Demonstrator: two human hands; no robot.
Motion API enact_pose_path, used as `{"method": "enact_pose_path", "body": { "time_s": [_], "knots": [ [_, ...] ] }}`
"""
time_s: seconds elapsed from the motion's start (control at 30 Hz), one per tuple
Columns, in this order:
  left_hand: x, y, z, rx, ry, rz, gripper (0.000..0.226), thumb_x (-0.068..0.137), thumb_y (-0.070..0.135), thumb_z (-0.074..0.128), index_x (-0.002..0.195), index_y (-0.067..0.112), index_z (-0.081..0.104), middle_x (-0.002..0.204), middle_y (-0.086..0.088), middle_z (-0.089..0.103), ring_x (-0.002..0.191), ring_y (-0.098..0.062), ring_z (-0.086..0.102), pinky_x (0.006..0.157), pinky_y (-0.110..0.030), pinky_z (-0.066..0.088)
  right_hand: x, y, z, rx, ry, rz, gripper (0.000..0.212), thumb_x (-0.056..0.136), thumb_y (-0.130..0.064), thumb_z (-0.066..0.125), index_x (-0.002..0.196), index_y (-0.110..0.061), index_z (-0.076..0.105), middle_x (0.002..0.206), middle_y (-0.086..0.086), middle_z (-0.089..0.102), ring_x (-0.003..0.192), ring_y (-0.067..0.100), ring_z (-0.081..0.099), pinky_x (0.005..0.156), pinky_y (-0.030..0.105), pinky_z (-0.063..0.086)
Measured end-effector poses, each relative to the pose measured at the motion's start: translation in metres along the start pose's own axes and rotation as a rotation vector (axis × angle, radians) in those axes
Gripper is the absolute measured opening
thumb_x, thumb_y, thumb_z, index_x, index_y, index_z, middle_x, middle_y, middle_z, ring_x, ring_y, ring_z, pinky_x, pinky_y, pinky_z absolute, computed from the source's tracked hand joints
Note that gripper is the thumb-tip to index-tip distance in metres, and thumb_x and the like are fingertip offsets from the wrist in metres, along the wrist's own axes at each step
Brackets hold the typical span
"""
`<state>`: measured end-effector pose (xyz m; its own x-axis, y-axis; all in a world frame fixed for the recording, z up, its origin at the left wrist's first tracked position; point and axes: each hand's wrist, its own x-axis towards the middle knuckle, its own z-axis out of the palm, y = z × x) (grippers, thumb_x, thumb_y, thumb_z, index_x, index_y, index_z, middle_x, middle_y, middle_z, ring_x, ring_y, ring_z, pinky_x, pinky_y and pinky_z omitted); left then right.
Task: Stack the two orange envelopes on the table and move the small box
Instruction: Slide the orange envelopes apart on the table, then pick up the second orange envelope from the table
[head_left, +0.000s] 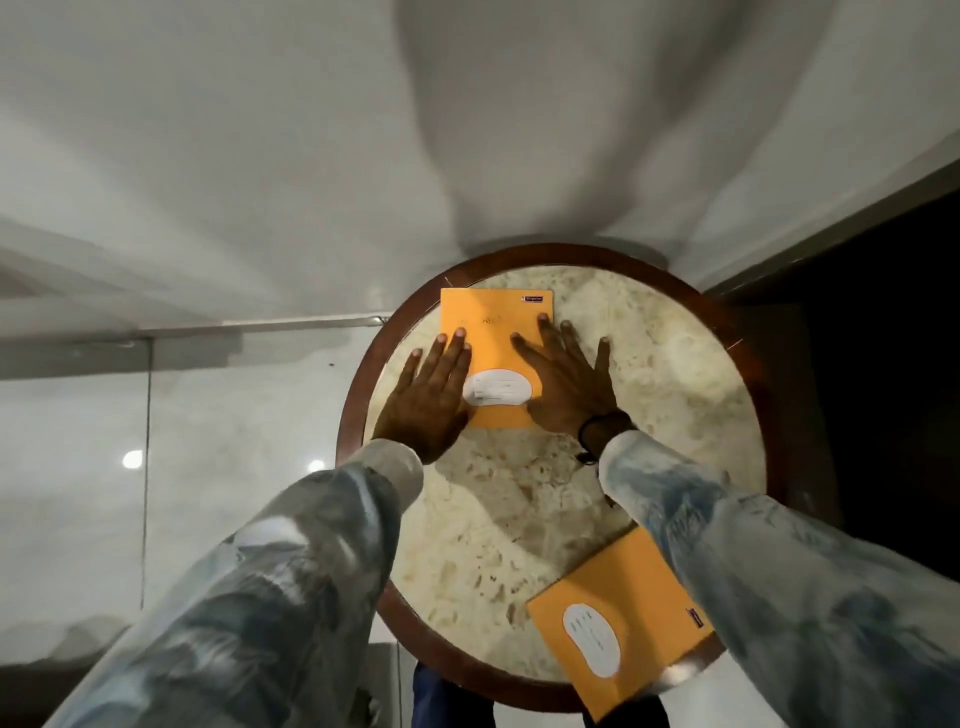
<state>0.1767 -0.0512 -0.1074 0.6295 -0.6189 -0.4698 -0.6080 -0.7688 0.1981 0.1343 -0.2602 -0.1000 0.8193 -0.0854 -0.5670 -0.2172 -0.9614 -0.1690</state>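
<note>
One orange envelope (496, 332) with a white oval label lies flat at the far side of the round marble table (670, 374). My left hand (431, 395) rests palm down on its left edge with fingers spread. My right hand (569, 379) lies flat on its right edge, fingers also spread. A second orange envelope (618, 618) with a white label lies at the near right rim, partly over the table's edge and partly under my right sleeve. No small box is visible.
The table has a dark wooden rim (358, 395). A white wall (260, 156) rises behind it. A glass panel (104, 467) stands to the left and a dark area (883, 364) to the right.
</note>
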Motion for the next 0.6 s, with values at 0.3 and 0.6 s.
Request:
{"method": "enact_pose_path", "body": {
  "time_s": [0.3, 0.6],
  "knots": [
    [-0.065, 0.101, 0.012, -0.216, -0.013, -0.093, 0.052, 0.100, 0.011, 0.049, 0.151, 0.001, 0.040, 0.154, -0.024, 0.044, 0.134, -0.043, 0.049, 0.105, -0.051, 0.045, -0.139, 0.008, 0.022, 0.471, 0.365, 0.392, 0.029, 0.078, -0.031, 0.065, 0.105, -0.020, 0.067, 0.107, 0.008, 0.070, 0.105, 0.036, 0.063, 0.087, 0.046, 0.050],
    [-0.107, 0.222, 0.070, -0.430, -0.284, -0.184, 0.054, 0.098, 0.024, 0.056, 0.147, 0.008, 0.039, 0.146, -0.016, 0.046, 0.129, -0.040, 0.049, 0.101, -0.051, 0.047, -0.261, 0.043, 0.102, 1.022, 0.069, 1.230, 0.082, 0.086, -0.031, 0.074, 0.150, -0.003, 0.030, 0.148, 0.025, 0.044, 0.135, 0.044, 0.046, 0.109, 0.051, 0.040]
  ]
}}
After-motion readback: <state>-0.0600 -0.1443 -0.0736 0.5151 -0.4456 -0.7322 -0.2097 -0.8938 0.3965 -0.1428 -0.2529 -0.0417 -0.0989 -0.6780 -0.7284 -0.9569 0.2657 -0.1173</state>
